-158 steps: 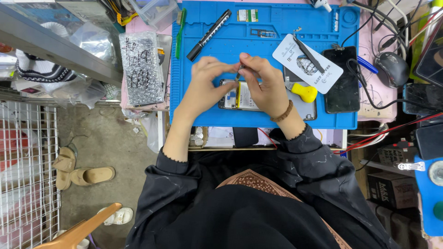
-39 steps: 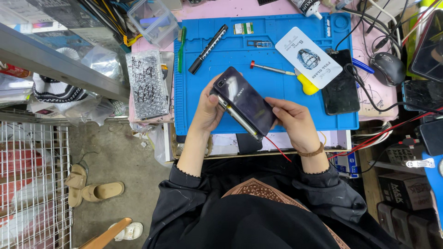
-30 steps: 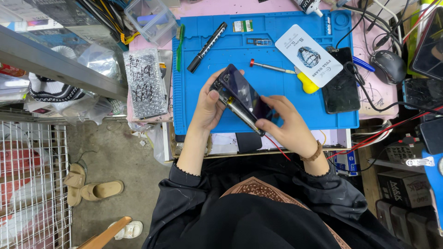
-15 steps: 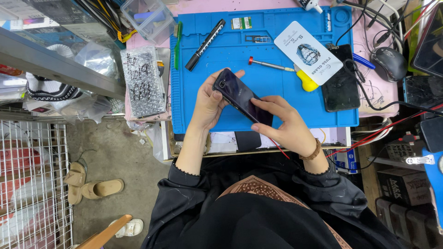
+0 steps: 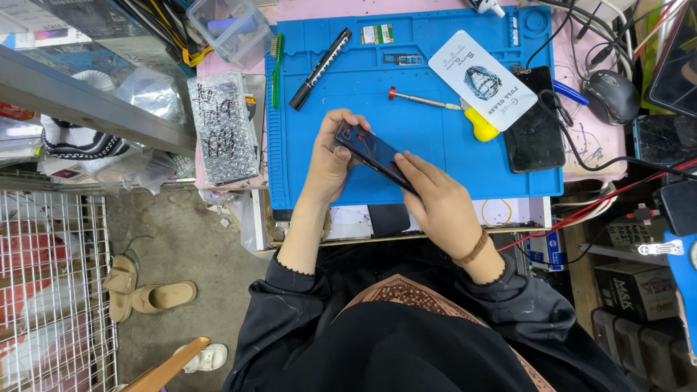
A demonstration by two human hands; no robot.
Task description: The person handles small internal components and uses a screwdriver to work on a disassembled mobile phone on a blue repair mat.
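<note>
cluttered with cables and tools, the counter [image 5: 239, 58] carries a bright blue silicone work mat [image 5: 435, 156], and above its near half both hands hold a dark, glossy rectangular smartphone [image 5: 374, 154] tilted diagonally. the left hand [image 5: 328, 165] is wrapped around the phone's upper end, thumb on its face, its grip clenched on the device. the right hand [image 5: 439, 207] clasps the lower end, fingers lying along the edge; which side of the phone faces up is hard to tell. on the mat beyond lie a red-tipped screwdriver with a yellow handle [image 5: 443, 109], a black marker pen [image 5: 319, 69] and a white printed card [image 5: 483, 80]. a second black phone [image 5: 534, 131] rests at the mat's right edge.
</note>
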